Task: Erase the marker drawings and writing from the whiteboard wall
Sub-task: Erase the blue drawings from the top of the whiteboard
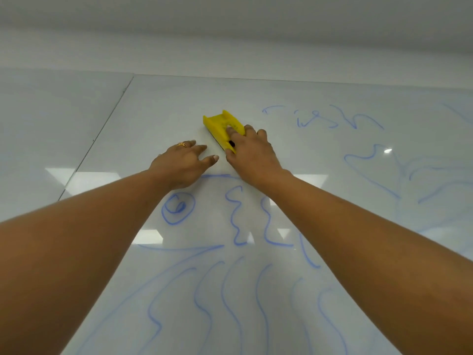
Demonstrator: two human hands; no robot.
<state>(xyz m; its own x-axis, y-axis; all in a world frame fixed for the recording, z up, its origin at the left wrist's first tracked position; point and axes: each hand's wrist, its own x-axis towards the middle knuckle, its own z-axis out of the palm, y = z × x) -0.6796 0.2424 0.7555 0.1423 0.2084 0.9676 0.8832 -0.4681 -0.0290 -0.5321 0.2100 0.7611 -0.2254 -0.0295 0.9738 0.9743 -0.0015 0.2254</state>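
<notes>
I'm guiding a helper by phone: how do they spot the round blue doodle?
On the whiteboard wall, find the left hand beside the right hand gripping the yellow eraser. Just below the left wrist lies the round doodle. Unlike the wavy lines nearby, it is a closed loop with a scribble inside.

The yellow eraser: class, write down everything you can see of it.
The yellow eraser is a plastic-looking block with raised side rims and a dark pad strip along its lower edge. It lies flat against the whiteboard, angled up-left, above the blue squiggles. The right hand grips its near end, fingers on top.
</notes>
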